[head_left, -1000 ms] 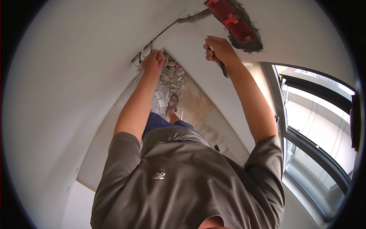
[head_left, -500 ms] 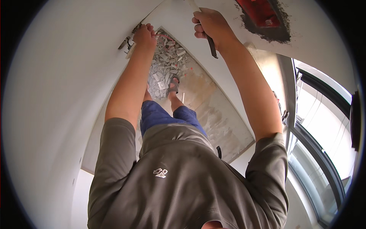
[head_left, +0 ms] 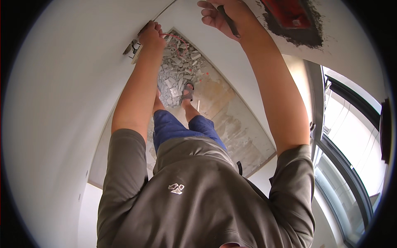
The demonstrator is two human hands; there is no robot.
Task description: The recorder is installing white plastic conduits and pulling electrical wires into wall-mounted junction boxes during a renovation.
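Observation:
My left hand (head_left: 151, 34) is raised against the wall at the upper left, its fingers closed round a thin metal rod (head_left: 164, 10). The rod slants up to the right and leaves the picture at the top edge. Beside that hand, dark fittings and wires (head_left: 133, 47) stick out of the wall. My right hand (head_left: 223, 17) is up at the top edge, holding a tool by its black handle (head_left: 228, 20). Its fingers are loosely curled and partly apart, with the handle lying across the palm. The tool's far end is out of view.
Broken rubble (head_left: 178, 66) covers the floor corner near my sandalled feet (head_left: 188, 91), with a pink-red tube (head_left: 178, 38) above it. A rough-edged red recess (head_left: 287, 14) is cut in the wall at upper right. A dark-framed window (head_left: 347, 157) stands at right.
My right hand has moved up a little, its fingers loosening round the handle, which has tilted. My left hand has shifted slightly left and down, and more of the pink-red tube shows.

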